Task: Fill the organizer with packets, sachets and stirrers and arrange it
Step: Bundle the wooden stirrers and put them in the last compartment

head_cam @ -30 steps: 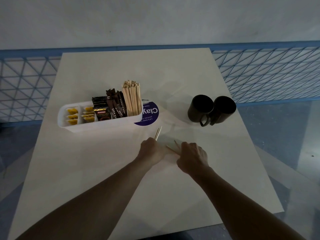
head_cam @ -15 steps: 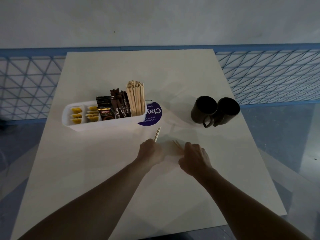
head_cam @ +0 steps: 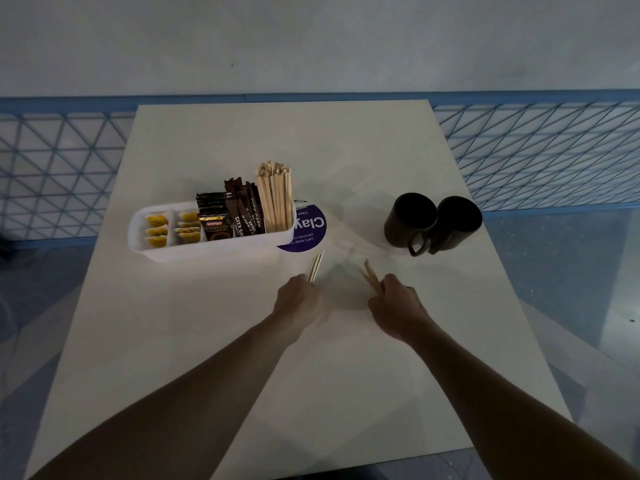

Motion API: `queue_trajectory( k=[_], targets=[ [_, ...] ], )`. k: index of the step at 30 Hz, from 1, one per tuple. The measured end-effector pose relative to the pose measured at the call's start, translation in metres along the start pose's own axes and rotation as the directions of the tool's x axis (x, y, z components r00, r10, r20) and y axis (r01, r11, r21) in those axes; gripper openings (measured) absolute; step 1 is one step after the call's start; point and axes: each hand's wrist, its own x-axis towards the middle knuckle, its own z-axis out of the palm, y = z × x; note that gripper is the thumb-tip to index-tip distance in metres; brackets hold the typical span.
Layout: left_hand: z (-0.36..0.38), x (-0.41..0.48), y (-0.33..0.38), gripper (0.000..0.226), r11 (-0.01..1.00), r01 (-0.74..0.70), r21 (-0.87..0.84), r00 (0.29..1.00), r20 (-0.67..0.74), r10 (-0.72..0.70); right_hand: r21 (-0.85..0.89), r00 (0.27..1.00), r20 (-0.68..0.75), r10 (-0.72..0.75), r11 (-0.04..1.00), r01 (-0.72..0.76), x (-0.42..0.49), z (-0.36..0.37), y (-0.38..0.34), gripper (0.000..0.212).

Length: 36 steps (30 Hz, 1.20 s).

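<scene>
Head view: loose-stirrer step, apparently near its end. The left hand (head_cam: 298, 301) pinches the left bundle (head_cam: 316, 266); the right hand (head_cam: 398, 304) grips the right bundle (head_cam: 370, 276). The organizer (head_cam: 194, 250) lies at 10 o'clock from both hands on the worktop (head_cam: 346, 382). Next, both bundles should join its standing stirrers (head_cam: 275, 199).

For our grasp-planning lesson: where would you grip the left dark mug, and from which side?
By its handle, from the near side. The left mug has its loop handle jutting toward the person with bare table around it, while the other mug stands against its right side, leaving no room to wrap the body.
</scene>
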Motion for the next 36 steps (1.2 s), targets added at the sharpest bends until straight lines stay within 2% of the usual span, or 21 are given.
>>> queue_trajectory(
  k=[3, 6, 9, 13, 16, 21, 30, 36],
  targets=[
    [0.001, 0.005, -0.003, 0.028, 0.981, 0.014, -0.191, 1.0, 0.023, -0.01, 0.076, 0.999, 0.033, 0.028, 0.997, -0.03, 0.004, -0.004, 0.0, 0.014],
    [-0.004, 0.007, 0.001, 0.022, 0.94, 0.013, -0.341, 0.998, 0.058, 0.008, 0.314, 0.992, 0.093, 0.082, 0.943, -0.107, 0.008, -0.005, -0.008, 0.019],
    [-0.016, 0.007, 0.008, 0.022, 0.909, -0.014, -0.417, 0.994, 0.09, 0.056, 0.518, 0.984, 0.138, 0.109, 0.839, -0.165, 0.013, -0.007, -0.028, 0.028],
    [-0.036, 0.01, 0.018, 0.021, 0.88, -0.095, -0.465, 0.989, 0.054, 0.135, 0.586, 0.982, 0.169, 0.088, 0.792, -0.172, 0.019, -0.011, -0.059, 0.028],
    [-0.055, 0.016, 0.024, 0.02, 0.83, -0.141, -0.54, 0.985, 0.005, 0.171, 0.626, 0.987, 0.157, 0.021, 0.771, -0.116, 0.026, -0.012, -0.085, 0.027],
    [-0.088, 0.028, 0.033, 0.022, 0.763, -0.215, -0.61, 0.974, -0.076, 0.214, 0.7, 0.992, 0.058, -0.109, 0.714, 0.037, 0.035, -0.018, -0.125, 0.025],
    [-0.121, 0.056, 0.046, 0.018, 0.76, -0.408, -0.506, 0.904, -0.338, 0.261, 0.822, 0.965, -0.139, -0.222, 0.517, 0.238, 0.066, -0.016, -0.184, 0.025],
    [-0.113, 0.065, 0.04, 0.017, 0.805, -0.427, -0.411, 0.873, -0.419, 0.25, 0.795, 0.953, -0.209, -0.218, 0.529, 0.296, 0.078, 0.001, -0.189, 0.029]
  ],
)
